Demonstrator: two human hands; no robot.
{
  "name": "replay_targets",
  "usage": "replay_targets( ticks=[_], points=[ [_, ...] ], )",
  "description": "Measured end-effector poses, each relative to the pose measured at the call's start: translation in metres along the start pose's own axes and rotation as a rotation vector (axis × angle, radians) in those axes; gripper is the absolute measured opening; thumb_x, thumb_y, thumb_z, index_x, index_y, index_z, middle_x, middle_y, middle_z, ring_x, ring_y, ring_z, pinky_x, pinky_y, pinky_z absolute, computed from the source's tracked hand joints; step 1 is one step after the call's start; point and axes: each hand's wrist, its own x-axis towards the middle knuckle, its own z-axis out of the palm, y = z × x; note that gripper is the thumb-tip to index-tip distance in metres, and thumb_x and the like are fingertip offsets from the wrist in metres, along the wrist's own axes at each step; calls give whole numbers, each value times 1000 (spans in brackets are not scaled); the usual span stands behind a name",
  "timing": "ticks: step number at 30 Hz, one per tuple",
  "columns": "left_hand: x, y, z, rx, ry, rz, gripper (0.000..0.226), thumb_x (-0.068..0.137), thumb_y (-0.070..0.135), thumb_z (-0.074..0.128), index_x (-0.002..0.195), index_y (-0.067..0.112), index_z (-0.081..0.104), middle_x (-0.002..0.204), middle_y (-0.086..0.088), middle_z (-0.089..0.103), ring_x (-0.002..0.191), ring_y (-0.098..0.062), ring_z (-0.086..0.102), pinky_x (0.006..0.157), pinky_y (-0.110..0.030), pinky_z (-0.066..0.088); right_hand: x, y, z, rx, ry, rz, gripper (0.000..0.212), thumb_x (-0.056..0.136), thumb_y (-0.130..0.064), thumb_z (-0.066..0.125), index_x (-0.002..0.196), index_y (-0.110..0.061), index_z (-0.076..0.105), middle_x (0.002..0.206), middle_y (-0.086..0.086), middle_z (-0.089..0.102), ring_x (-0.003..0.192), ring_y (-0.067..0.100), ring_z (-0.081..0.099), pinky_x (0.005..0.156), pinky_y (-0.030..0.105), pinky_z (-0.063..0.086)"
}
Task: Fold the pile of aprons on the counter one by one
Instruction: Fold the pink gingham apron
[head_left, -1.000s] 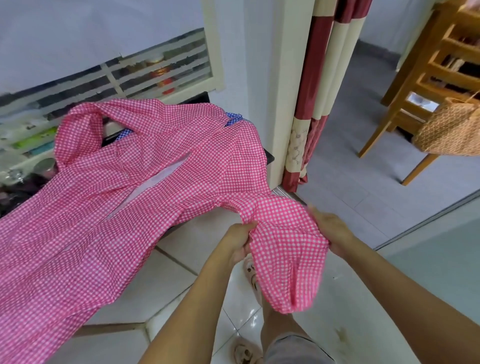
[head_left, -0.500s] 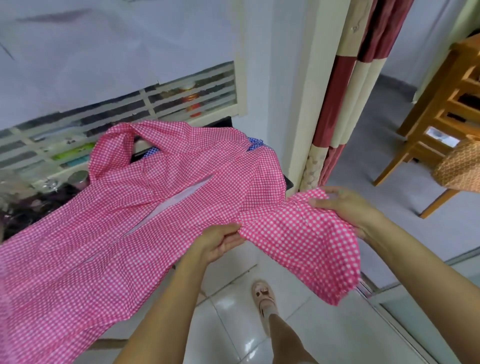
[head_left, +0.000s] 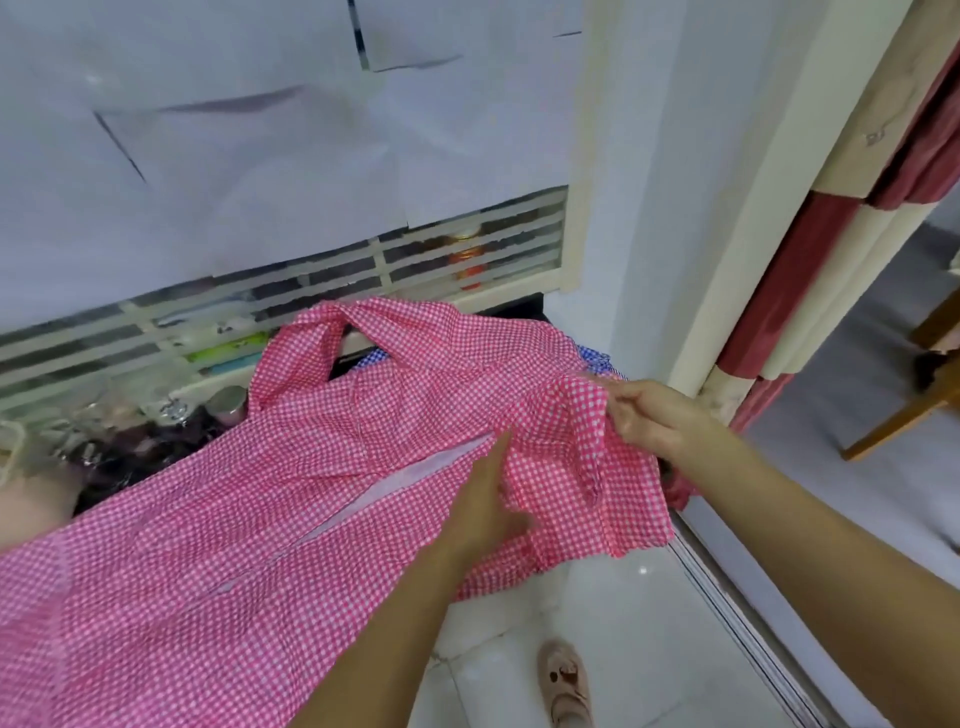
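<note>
Right hand (head_left: 652, 422), pinching the side flap of the pink checked apron (head_left: 260, 519) spread across lower left of frame; left hand (head_left: 480, 512), flat, pinning the crease: flap best laid over square, then smoothed.

The apron (head_left: 260, 519) lies spread over the table (head_left: 519, 312), its neck loop at the far end below the window grille (head_left: 363, 270) and its lower part running off to the near left. A second apron (head_left: 592, 358) lies beneath it, showing at the far right edge. The left hand (head_left: 483, 509) rests flat on the apron. The right hand (head_left: 649, 421), just to its right, pinches a raised fold. Clutter (head_left: 156, 415) sits left of the apron. A curtain (head_left: 810, 312) hangs right of the table. A sandalled foot (head_left: 563, 686) stands on the floor (head_left: 649, 597) in front.
</note>
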Motion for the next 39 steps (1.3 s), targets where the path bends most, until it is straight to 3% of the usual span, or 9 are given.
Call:
replay_targets(
  ticks=[8,11,13,16,20,26,31,37,39],
  points=[
    [90,-20,6,-263,87,-389,48,81,23,76,122,5,59,121,-7,65,96,-12,59,79,-12,42,95,-33,-7,-246,63,66,32,85,5,51,114,-3,64,111,14,63,76,19,61,71,29,56],
    [108,-34,11,-129,8,-475,43,84,18,72,123,4,60,121,-9,63,105,-20,60,78,-15,39,123,-43,-25,-713,233,86,40,86,12,46,118,-4,63,123,9,54,83,18,61,59,20,55],
    [120,-38,8,-152,-29,-529,34,88,24,68,113,1,63,112,-11,64,96,-18,63,73,-19,43,132,-46,-34,-1249,240,5,44,88,2,57,126,-19,58,129,2,56,103,16,61,86,19,51],
    [132,-37,-3,-673,-123,-691,17,93,24,62,92,6,62,84,-9,63,60,-9,62,58,-22,51,144,-52,-49,-1714,116,-26,55,78,-3,69,121,-35,58,138,-1,50,116,15,54,108,28,36],
    [146,-26,-25,-1243,-142,-793,24,95,17,53,94,0,70,88,-10,69,77,-20,62,77,-32,53,160,-65,-41,-1838,199,-289,27,87,-19,64,114,-23,68,126,8,55,104,22,57,101,33,39],
    [169,-18,-48,-729,-76,-761,15,97,15,52,85,10,60,72,-2,64,60,-13,60,55,-24,51,188,-64,-45,-2172,-153,-639,71,74,-33,77,138,-32,46,153,9,27,139,33,26,113,54,19],
    [153,-54,-39,-296,-162,-674,8,89,19,66,84,13,65,80,-2,66,72,-14,61,68,-24,52,194,-46,-64,-2345,-578,-857,20,80,-35,56,93,-32,71,139,3,52,130,28,42,108,51,23],
    [110,-97,-55,335,188,-419,12,77,15,70,89,19,68,88,1,68,83,-17,64,75,-27,47,201,-53,-27,-1663,-86,-386,29,93,-35,55,74,-14,62,70,-3,59,64,12,53,66,27,42],
    [96,-108,-59,430,230,-451,16,76,21,68,92,19,68,94,-4,68,86,-24,64,75,-31,46,207,-59,-10,-1442,72,-332,46,97,-44,42,95,-4,64,84,6,63,76,21,58,74,29,45]
  ],
)
